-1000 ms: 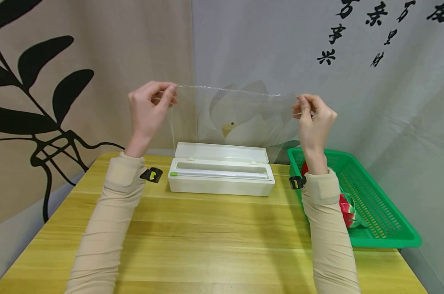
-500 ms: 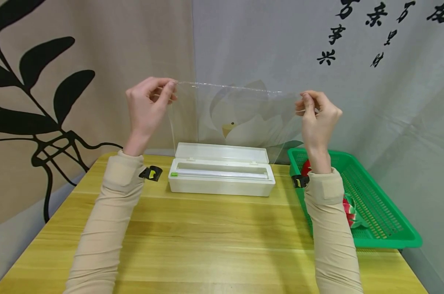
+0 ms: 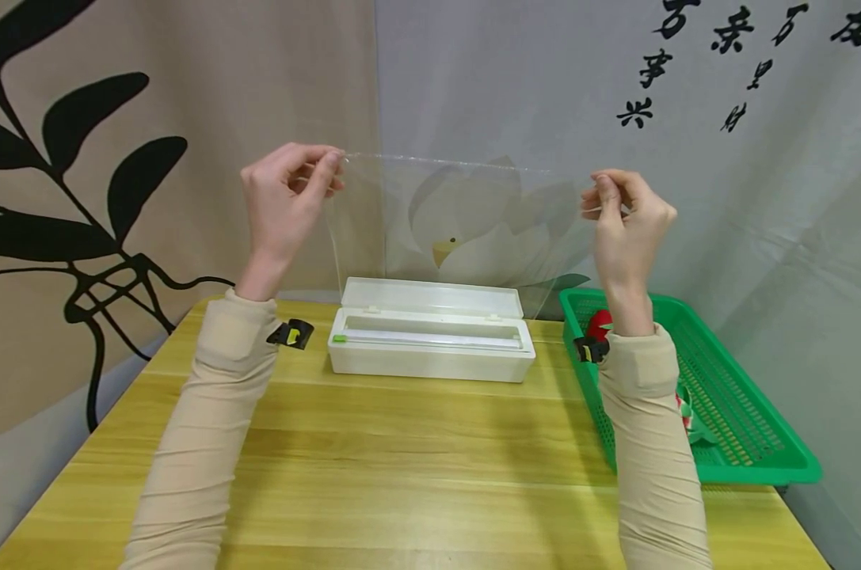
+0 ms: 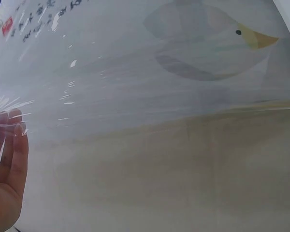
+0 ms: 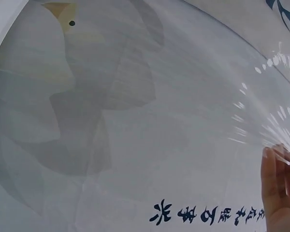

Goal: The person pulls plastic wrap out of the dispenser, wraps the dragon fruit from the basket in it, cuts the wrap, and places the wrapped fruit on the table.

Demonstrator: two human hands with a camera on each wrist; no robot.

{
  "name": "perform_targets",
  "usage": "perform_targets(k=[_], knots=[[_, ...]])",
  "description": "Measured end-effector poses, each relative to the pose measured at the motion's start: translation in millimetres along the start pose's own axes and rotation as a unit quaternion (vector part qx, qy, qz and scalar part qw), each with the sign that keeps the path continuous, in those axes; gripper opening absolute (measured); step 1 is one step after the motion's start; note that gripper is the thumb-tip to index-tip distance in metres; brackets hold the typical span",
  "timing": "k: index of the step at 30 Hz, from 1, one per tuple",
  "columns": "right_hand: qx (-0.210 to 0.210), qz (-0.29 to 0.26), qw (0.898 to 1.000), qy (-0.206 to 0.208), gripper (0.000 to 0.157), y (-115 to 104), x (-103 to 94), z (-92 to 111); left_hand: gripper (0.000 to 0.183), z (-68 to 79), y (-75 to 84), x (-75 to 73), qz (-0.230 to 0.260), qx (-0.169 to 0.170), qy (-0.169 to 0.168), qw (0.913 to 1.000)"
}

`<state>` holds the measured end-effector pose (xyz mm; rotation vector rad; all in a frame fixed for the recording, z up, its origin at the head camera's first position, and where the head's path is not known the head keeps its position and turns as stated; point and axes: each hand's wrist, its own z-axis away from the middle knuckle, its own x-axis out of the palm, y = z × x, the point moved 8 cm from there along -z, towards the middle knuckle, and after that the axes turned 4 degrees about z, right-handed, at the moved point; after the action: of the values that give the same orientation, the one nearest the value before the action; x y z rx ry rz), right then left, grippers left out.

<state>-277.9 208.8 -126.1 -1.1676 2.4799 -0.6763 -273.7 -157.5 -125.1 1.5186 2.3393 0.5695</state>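
Film: one clear sheet, stretched above the far part of the tabletop, reaching down toward the box. Left hand: pinching the film's upper left end. Right hand: pinching the upper right end, slightly lower. Box: white; lid raised on the far side, roll inside. Basket: green, right of the box, red and green contents partly hidden by the right arm.

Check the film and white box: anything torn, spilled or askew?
Nothing stands out. The clear film spans from the left hand to the right hand, no tear visible, just creased where pinched. The white box sits upright, lid open.
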Motion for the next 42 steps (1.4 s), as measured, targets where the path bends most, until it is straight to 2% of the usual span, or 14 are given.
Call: perform_targets(k=[6, 11, 16, 21, 23, 25, 27, 29, 31, 34, 36, 37, 39, 42], knots=[[0.006, -0.027, 0.999, -0.026, 0.019, -3, -5.4, 2, 0.019, 3.3, 6.4, -3.9, 0.011, 0.001, -0.017, 0.9998], [0.007, -0.085, 0.993, -0.081, 0.015, -4, -15.3, 10, 0.015, 10.9, 13.5, -11.8, 0.009, -0.012, -0.041, 0.9991], [0.002, -0.165, 0.974, -0.152, 0.013, -11, -30.7, 24, 0.017, 22.5, 17.9, -19.0, 0.013, -0.044, -0.070, 0.9965], [0.008, -0.184, 0.957, -0.222, 0.015, -18, -47.8, 44, 0.015, 39.5, 25.1, -26.4, 0.018, -0.067, -0.106, 0.9919], [0.013, -0.202, 0.946, -0.255, 0.014, -20, -54.0, 54, 0.015, 47.8, 28.6, -29.7, 0.020, -0.076, -0.128, 0.9887], [0.005, -0.228, 0.930, -0.288, 0.013, -22, -59.4, 64, 0.013, 56.9, 32.2, -33.3, 0.017, -0.081, -0.153, 0.9847], [-0.017, -0.260, 0.910, -0.323, 0.014, -25, -63.6, 73, 0.011, 66.8, 35.9, -37.0, 0.021, -0.084, -0.185, 0.9790], [-0.041, -0.301, 0.884, -0.355, 0.015, -29, -67.0, 83, 0.008, 77.5, 40.0, -40.9, 0.042, -0.083, -0.215, 0.9721], [-0.068, -0.347, 0.852, -0.386, 0.016, -33, -69.9, 94, 0.009, 88.3, 44.4, -43.9, 0.075, -0.073, -0.251, 0.9624], [-0.096, -0.390, 0.810, -0.428, 0.020, -37, -73.4, 111, 0.015, 105.1, 49.9, -46.6, 0.152, -0.067, -0.306, 0.9375], [-0.108, -0.410, 0.784, -0.454, 0.023, -38, -75.4, 123, 0.019, 116.8, 52.0, -47.7, 0.181, -0.067, -0.345, 0.9188], [-0.112, -0.416, 0.773, -0.465, 0.025, -38, -76.0, 129, 0.021, 122.9, 52.1, -48.2, 0.193, -0.073, -0.361, 0.9094], [-0.115, -0.424, 0.754, -0.488, 0.028, -36, -76.2, 141, 0.026, 135.8, 51.6, -49.7, 0.196, -0.080, -0.389, 0.8966], [-0.116, -0.432, 0.730, -0.517, 0.031, -32, -76.7, 159, 0.033, 157.7, 48.5, -51.1, 0.209, -0.102, -0.428, 0.8730]])
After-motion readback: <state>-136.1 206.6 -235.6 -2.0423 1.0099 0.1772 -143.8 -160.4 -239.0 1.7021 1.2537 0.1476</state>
